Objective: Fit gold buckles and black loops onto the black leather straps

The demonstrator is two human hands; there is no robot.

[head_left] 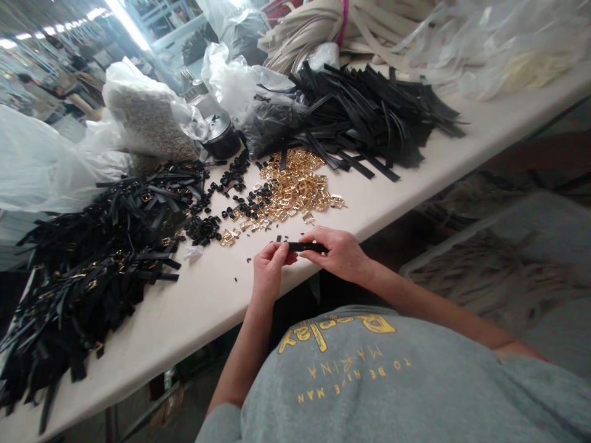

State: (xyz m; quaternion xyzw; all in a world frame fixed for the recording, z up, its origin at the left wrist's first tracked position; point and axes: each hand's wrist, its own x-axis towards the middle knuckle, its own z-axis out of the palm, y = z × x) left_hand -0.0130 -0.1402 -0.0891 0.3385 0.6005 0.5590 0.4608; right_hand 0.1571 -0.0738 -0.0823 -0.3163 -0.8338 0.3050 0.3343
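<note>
A short black strap (307, 247) is stretched between my two hands, just over the table's near edge. My left hand (271, 266) pinches its left end between thumb and fingers. Around the right part of it, the fingers of my right hand (339, 251) are closed. Beyond my hands lies a heap of gold buckles (300, 191). Small black loops (203, 230) are piled to the left of the buckles. Whether a buckle sits on the held strap, I cannot tell.
Loose black straps (378, 114) are heaped at the back right. Straps with gold buckles (111, 277) cover the table's left part. Plastic bags (143, 111), a dark tin (220, 135) and bundled beige strips (305, 31) stand behind. A bin of strips (503, 271) is below the table, right.
</note>
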